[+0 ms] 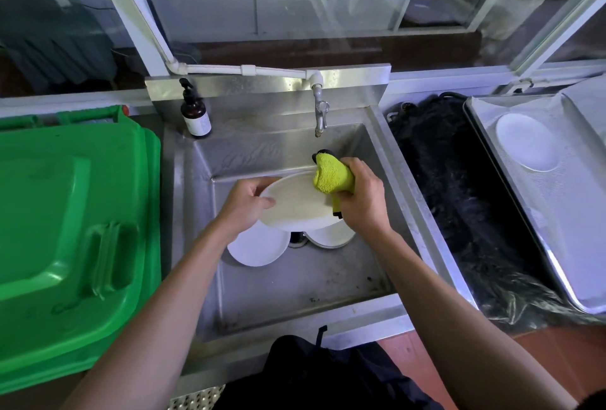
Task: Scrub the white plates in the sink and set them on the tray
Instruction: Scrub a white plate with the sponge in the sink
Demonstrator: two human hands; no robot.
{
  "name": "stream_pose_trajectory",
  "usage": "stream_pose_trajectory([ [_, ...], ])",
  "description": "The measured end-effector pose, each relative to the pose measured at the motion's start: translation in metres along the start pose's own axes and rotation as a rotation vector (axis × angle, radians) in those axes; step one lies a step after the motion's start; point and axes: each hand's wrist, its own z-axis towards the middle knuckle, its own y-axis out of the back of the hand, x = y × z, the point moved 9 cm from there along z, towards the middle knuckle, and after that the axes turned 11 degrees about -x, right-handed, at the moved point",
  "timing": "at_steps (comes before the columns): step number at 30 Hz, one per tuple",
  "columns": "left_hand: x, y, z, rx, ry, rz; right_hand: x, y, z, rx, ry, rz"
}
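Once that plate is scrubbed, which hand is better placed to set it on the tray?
Probably the left hand: it already grips the plate. The right hand is nearer the tray but holds the cloth.

Nothing here is giving me any writing I can make out. The brown pump bottle [195,113] standing on the back left corner of the sink [387,153] is wearing a pale label, but its print is showing only as a faint smudge, too small and blurred to read. The green bin lid [70,213] on the left is showing moulded ridges, no letters or numbers that I can tell.
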Motion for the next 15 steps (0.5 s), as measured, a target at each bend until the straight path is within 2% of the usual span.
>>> stream_pose_trajectory([
  [3, 0.018, 0.002, -0.001, -0.085, 0.129, -0.116, 0.001, 0.010, 0.001, -0.075, 0.062, -0.062],
  [5, 0.047, 0.002, -0.008, -0.105, 0.391, -0.317, 0.000, 0.016, 0.001, -0.122, 0.085, -0.074],
  [7, 0.072, -0.009, -0.023, -0.035, 0.661, -0.519, 0.001, 0.021, -0.001, -0.163, 0.114, -0.085],
  [8, 0.077, -0.016, -0.029, 0.017, 0.722, -0.587, 0.002, 0.022, -0.002, -0.177, 0.125, -0.092],
  [11, 0.070, -0.033, -0.034, 0.110, 0.775, -0.708, 0.006, 0.020, -0.009, -0.185, 0.164, -0.113],
  [15, 0.049, -0.047, -0.030, 0.098, 0.751, -0.774, 0.013, 0.014, -0.020, -0.183, 0.211, -0.113],
])
